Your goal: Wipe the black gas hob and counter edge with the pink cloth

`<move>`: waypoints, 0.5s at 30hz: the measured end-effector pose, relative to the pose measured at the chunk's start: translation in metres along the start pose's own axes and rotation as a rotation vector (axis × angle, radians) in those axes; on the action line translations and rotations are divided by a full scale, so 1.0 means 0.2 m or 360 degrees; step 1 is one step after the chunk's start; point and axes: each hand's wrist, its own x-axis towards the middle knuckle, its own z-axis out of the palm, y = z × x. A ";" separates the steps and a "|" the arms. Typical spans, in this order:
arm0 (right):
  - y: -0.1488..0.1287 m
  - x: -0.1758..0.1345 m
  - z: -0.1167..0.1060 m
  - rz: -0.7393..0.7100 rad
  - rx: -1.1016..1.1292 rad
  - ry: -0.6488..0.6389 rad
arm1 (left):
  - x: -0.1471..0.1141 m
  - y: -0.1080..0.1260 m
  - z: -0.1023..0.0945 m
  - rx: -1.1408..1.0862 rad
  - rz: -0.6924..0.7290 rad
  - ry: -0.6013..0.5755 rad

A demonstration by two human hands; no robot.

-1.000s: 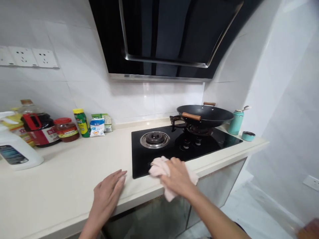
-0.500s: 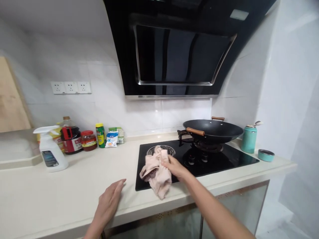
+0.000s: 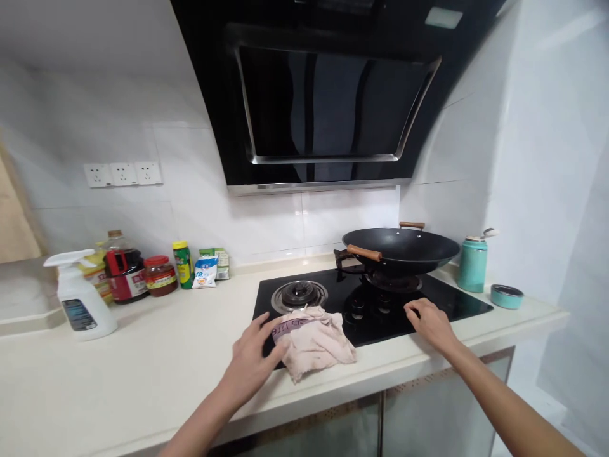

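A pale pink cloth [image 3: 316,346] lies spread over the front left of the black gas hob [image 3: 445,306], its near edge hanging onto the counter. Purple lettering shows along its left side. My left hand [image 3: 252,352] is at that side of the cloth, fingers apart, thumb over the edge; it does not grip the cloth. To the right, above the hob's front edge, my right hand [image 3: 431,325] is held with loosely bent fingers and nothing in it. The left burner [image 3: 301,294] is uncovered behind the cloth. Hob knobs [image 3: 356,309] stand between the burners.
A black wok [image 3: 404,254] with wooden handles sits on the right burner. Beyond it stand a turquoise flask [image 3: 473,265] and a small turquoise bowl [image 3: 507,296]. A spray bottle [image 3: 85,301], sauce jar [image 3: 160,277] and seasoning packets [image 3: 205,271] line the left. The range hood [image 3: 314,108] overhangs.
My right hand has let go of the cloth and moved right. The bunched cloth now lies flatter and nearer the front, baring the left burner. My left hand has come over to the cloth.
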 end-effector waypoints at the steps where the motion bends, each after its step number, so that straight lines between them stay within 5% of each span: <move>1: 0.05 0.02 0.00 0.0041 -0.0146 0.0024 | 0.05 0.07 0.05 0.0015 0.0010 -0.0096; 5: 0.18 0.03 0.06 0.0045 -0.0376 0.0049 | 0.18 0.25 0.29 0.0142 -0.0034 -0.0407; 8: 0.22 0.01 0.12 -0.0019 -0.0375 0.0007 | 0.22 0.29 0.43 0.0293 0.0153 -0.0366; 12: 0.22 -0.02 0.14 -0.0059 -0.0329 -0.0004 | 0.31 0.27 0.49 0.0134 0.0450 -0.0330; 15: 0.22 -0.03 0.12 -0.0027 -0.0249 -0.0002 | 0.49 0.25 0.48 -0.0079 0.0421 -0.0306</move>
